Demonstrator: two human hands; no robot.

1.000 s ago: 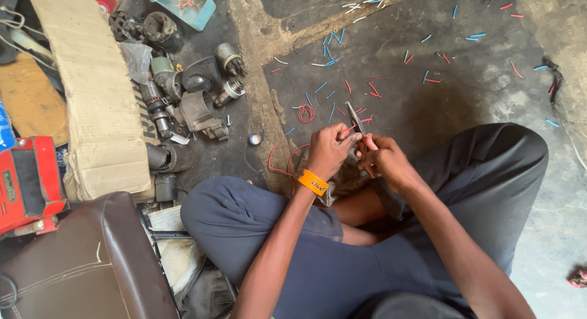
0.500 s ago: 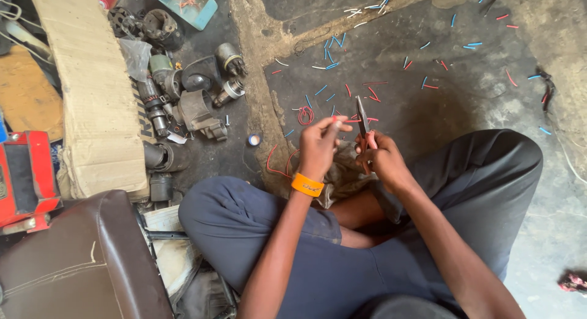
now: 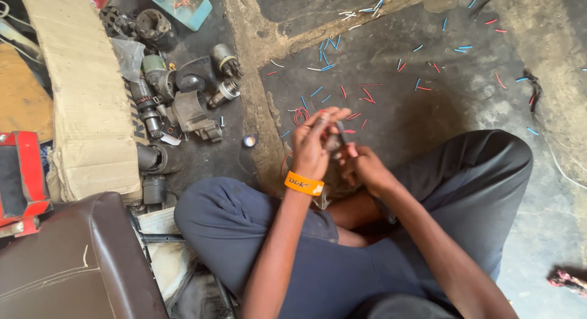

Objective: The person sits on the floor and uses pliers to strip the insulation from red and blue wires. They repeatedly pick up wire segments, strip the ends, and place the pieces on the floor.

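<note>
I sit cross-legged on a grimy concrete floor in dark blue trousers. My left hand (image 3: 313, 143), with an orange wristband (image 3: 304, 184) on the wrist, is closed around a small dark part held over my lap. My right hand (image 3: 363, 167) sits close beside it, gripping a thin tool with a red handle (image 3: 346, 141) whose dark tip points up between the two hands. The part itself is mostly hidden by my fingers. Red wire loops (image 3: 299, 116) lie on the floor just beyond my hands.
Several short blue, red and white wire offcuts (image 3: 367, 92) litter the floor ahead. At the left lie old motor parts (image 3: 183, 105), a cardboard sheet (image 3: 85, 99), a teal tray (image 3: 180, 4), a red case (image 3: 21, 172) and a brown seat (image 3: 67, 264).
My hands have drawn closer together and nearer my lap. The tool, earlier raised and clearly visible, is now tucked between the hands and mostly covered.
</note>
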